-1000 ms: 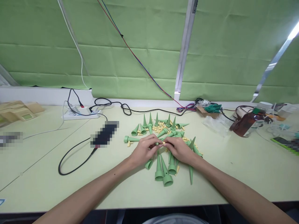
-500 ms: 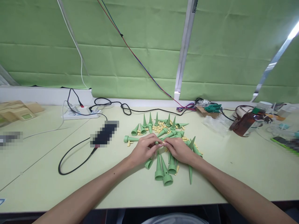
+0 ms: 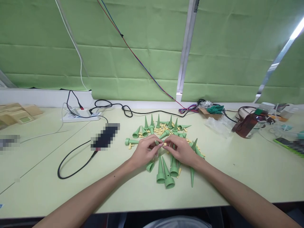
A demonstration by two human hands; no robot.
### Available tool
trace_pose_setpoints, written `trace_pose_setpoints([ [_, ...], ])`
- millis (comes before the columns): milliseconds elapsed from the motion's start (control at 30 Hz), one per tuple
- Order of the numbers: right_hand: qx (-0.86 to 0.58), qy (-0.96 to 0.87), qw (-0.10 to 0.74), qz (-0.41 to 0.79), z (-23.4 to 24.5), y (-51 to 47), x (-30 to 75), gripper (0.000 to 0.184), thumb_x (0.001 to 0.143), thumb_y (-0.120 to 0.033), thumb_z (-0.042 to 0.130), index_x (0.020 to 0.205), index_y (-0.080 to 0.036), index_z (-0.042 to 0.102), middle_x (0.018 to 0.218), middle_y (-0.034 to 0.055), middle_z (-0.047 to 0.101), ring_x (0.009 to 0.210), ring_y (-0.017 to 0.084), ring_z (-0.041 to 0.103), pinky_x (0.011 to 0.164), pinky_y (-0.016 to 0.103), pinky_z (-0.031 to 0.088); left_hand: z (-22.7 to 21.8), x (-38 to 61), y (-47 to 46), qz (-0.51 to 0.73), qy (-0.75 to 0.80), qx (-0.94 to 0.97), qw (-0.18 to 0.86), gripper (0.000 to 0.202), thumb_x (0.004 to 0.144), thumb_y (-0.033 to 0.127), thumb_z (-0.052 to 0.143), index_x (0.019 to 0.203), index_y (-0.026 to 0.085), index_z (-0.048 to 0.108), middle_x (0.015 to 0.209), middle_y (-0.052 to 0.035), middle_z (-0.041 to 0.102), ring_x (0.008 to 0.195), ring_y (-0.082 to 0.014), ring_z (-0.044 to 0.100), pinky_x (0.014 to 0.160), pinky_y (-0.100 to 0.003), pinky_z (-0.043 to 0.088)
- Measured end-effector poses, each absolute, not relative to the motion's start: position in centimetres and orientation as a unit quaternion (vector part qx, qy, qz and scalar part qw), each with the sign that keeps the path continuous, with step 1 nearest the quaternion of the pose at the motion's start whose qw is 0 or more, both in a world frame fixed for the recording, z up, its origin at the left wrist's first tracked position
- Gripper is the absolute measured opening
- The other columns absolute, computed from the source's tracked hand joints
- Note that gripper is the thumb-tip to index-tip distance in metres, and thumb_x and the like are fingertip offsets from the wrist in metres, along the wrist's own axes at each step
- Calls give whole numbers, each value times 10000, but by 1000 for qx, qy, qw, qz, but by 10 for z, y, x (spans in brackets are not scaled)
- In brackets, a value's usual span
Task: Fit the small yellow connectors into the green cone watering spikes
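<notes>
My left hand (image 3: 146, 150) is closed around a green plastic spike (image 3: 156, 142); only its narrow end shows, the rest hidden by the fingers. Right beside it, my right hand (image 3: 181, 150) pinches a small yellow plastic fitting (image 3: 165, 144) between thumb and forefinger. The two hands' fingertips nearly meet; whether the two parts touch, I cannot tell. Around both hands lie many similar hollow green spikes (image 3: 161, 174), some standing on their wide ends and others on their sides. A heap of yellow fittings (image 3: 161, 130) is scattered among them behind my hands.
A blurred black device (image 3: 105, 136) with a looped cable lies to the left, before a white power strip (image 3: 82, 116). Brown packets (image 3: 17, 114) are at far left. On the right stand a brown bottle (image 3: 248, 125), clear plastic wrap (image 3: 220, 126) and a green-edged phone (image 3: 288, 145).
The right fingertips have drawn slightly apart from the left ones, and the yellow fitting shows more clearly. The spike has tilted a little in my left hand. The view has shifted slightly.
</notes>
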State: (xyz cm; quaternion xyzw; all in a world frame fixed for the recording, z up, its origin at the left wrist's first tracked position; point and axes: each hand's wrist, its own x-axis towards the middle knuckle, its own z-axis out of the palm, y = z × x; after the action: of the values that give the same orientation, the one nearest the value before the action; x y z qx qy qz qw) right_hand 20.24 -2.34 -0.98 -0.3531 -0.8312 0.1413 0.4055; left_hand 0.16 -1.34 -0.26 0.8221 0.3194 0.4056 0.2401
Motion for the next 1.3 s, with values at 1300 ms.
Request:
trace_pose_setpoints([
  [1300,-400,-847,316,151,-16,-22,205,172,961,-237,485,794,-200,507,710,-3,581,649,144,517,597,250,350,-5,-1,-13,376,297,857,191,162,926,234,529,929,179,681,836,-49,626,716,-134,566,587,-237,449],
])
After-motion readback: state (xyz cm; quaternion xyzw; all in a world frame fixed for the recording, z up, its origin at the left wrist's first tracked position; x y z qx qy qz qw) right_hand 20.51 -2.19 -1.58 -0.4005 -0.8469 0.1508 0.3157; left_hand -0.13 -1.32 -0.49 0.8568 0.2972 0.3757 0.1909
